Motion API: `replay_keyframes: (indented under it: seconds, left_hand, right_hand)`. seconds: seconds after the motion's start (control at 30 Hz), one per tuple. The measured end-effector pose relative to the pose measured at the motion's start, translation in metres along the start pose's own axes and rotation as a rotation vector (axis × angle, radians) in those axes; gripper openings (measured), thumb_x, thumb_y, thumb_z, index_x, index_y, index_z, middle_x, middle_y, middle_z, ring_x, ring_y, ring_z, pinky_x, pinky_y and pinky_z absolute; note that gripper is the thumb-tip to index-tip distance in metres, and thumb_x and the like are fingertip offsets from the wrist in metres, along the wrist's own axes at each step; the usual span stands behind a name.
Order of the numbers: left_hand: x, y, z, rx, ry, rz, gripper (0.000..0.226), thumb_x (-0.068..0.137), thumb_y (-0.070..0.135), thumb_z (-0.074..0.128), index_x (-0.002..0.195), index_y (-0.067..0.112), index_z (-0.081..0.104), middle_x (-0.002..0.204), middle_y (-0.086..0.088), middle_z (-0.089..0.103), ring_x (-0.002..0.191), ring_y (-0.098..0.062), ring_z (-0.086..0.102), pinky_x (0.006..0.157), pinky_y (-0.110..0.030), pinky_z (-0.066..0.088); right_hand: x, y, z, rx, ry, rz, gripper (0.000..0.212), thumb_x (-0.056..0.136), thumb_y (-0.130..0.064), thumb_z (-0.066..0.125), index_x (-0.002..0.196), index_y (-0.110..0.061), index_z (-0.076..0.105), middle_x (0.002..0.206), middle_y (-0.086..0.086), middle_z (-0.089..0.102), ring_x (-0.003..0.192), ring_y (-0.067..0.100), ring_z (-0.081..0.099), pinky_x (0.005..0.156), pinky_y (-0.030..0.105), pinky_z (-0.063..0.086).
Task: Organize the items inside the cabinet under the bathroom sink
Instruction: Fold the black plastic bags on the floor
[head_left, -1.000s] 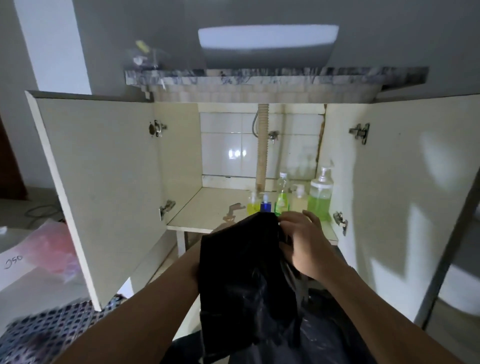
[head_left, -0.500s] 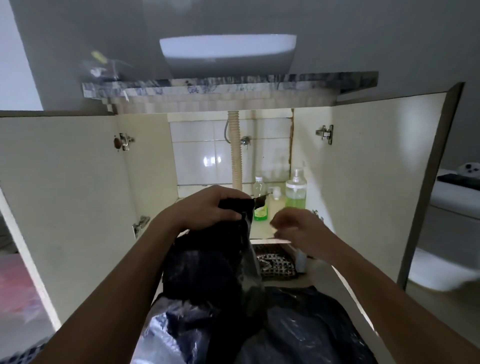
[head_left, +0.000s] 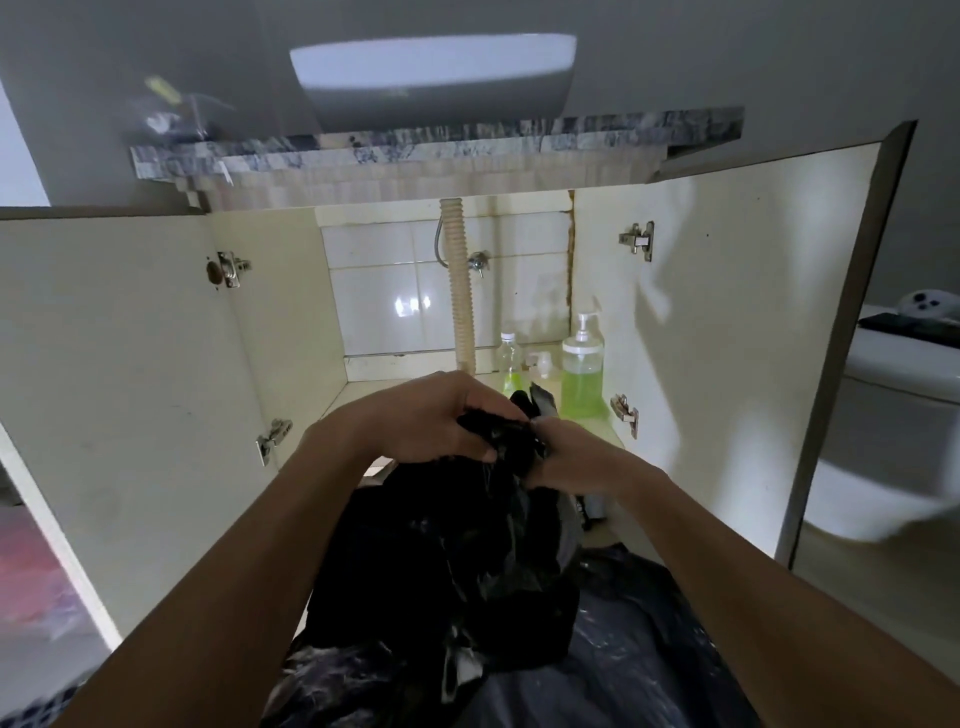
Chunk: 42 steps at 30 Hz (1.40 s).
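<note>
Cabinet (head_left: 701, 338) under the sink, both doors open. One black plastic bag (head_left: 457, 545) hangs in front of the cabinet's opening, long axis roughly vertical, its bunched top directly between both hands. Left hand (head_left: 426, 421) fingers curl over the bunch from the left; right hand (head_left: 571, 457) fingers pinch it from the right; equally near. Back right of cabinet floor: one pump bottle (head_left: 582, 364), one clear bottle (head_left: 509, 364), one small white-capped container, partly hidden.

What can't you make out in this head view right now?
- Cabinet floor front and middle: hidden behind both hands and the black bag.
- Bag's contents: opaque plastic, cannot tell.
- Small bottle between the clear bottle and pump bottle: too small to identify.
- Item on the counter, upper left: blurred.
</note>
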<state>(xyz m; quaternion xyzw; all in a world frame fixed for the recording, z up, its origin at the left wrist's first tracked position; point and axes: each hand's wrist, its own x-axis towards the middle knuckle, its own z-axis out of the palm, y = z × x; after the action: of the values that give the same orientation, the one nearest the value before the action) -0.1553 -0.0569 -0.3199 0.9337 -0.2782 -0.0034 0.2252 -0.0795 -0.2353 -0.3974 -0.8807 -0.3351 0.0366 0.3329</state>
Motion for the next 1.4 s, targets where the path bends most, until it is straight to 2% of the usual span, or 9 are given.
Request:
replay_keyframes:
  seconds: [0.2,0.33,0.57,0.7,0.8,1.0,1.2,1.3,1.4]
  left_hand:
    - [0.003,-0.027,0.004,0.323,0.121,-0.326,0.032,0.080,0.015,0.071,0.110,0.025,0.068,0.098,0.003,0.062,0.094,-0.017,0.057,0.081,-0.029,0.045]
    - [0.003,-0.050,0.017,0.388,0.153,-0.546,0.031,0.072,0.029,0.079,0.098,0.022,0.065,0.095,0.003,0.056,0.096,-0.021,0.057,0.079,-0.033,0.048]
    - [0.007,-0.064,0.047,0.371,0.051,-0.515,0.061,0.062,0.047,0.083,0.117,0.031,0.063,0.131,0.004,0.050,0.124,-0.022,0.044,0.106,-0.050,0.035]
    - [0.008,-0.064,0.053,0.176,0.143,-0.358,0.030,0.074,0.030,0.079,0.098,0.014,0.071,0.093,-0.004,0.073,0.064,0.002,0.056,0.073,-0.020,0.039]
    - [0.007,-0.063,0.051,0.174,0.154,-0.296,0.025,0.078,0.028,0.075,0.096,0.010,0.070,0.078,0.000,0.068,0.059,0.012,0.044,0.078,-0.023,0.031]
    - [0.018,-0.064,0.047,0.163,0.115,-0.298,0.020,0.079,0.032,0.074,0.087,0.013,0.070,0.063,0.012,0.056,0.056,-0.001,0.050,0.054,-0.018,0.035]
    - [0.057,-0.078,0.047,0.227,-0.271,-0.454,0.028,0.073,0.035,0.078,0.093,0.017,0.071,0.068,0.013,0.059,0.074,-0.014,0.058,0.068,-0.025,0.042]
    - [0.080,-0.089,0.044,0.489,-0.236,-0.526,0.029,0.076,0.024,0.073,0.101,0.012,0.069,0.080,0.001,0.063,0.079,-0.022,0.059,0.072,-0.029,0.048]
    - [0.091,-0.091,0.038,0.714,0.007,-0.558,0.026,0.084,0.014,0.057,0.109,0.013,0.063,0.097,-0.007,0.062,0.087,-0.027,0.062,0.069,-0.031,0.047]
  right_hand:
    - [0.005,0.025,0.001,-0.279,-0.053,0.143,0.008,0.081,-0.022,0.064,0.083,-0.015,0.066,0.082,0.006,0.065,0.084,0.023,0.064,0.072,0.033,0.050]
    - [0.002,0.021,-0.004,-0.381,0.070,0.062,0.032,0.082,-0.019,0.065,0.060,-0.015,0.043,0.061,0.001,0.046,0.061,0.019,0.046,0.052,0.028,0.030]
    - [-0.010,0.005,-0.008,-0.373,0.274,-0.204,0.032,0.081,-0.012,0.067,0.060,-0.010,0.044,0.053,-0.008,0.037,0.046,0.000,0.030,0.047,0.017,0.022]
    - [-0.013,0.009,-0.013,-0.355,0.330,-0.183,0.036,0.079,-0.018,0.071,0.060,-0.012,0.041,0.051,-0.004,0.038,0.045,0.008,0.030,0.046,0.018,0.022]
    - [-0.019,0.013,-0.023,-0.408,0.208,-0.048,0.046,0.076,-0.026,0.075,0.056,-0.017,0.035,0.051,-0.005,0.036,0.046,0.009,0.030,0.047,0.022,0.022]
    - [-0.012,0.012,-0.040,-0.543,-0.217,0.270,0.049,0.074,-0.038,0.077,0.062,-0.014,0.036,0.060,-0.002,0.036,0.051,0.013,0.032,0.049,0.024,0.025]
    - [0.032,0.023,-0.049,-0.786,-0.306,0.368,0.044,0.078,-0.033,0.074,0.066,-0.014,0.036,0.071,0.001,0.047,0.066,0.020,0.051,0.055,0.026,0.040]
    - [0.044,0.031,-0.052,-0.883,-0.202,0.352,0.033,0.082,-0.027,0.071,0.067,-0.011,0.046,0.068,0.001,0.050,0.062,0.019,0.053,0.056,0.028,0.046]
    - [0.045,0.036,-0.058,-0.952,0.190,0.229,0.014,0.089,-0.020,0.060,0.091,-0.006,0.062,0.075,0.004,0.056,0.069,0.025,0.059,0.059,0.030,0.044]
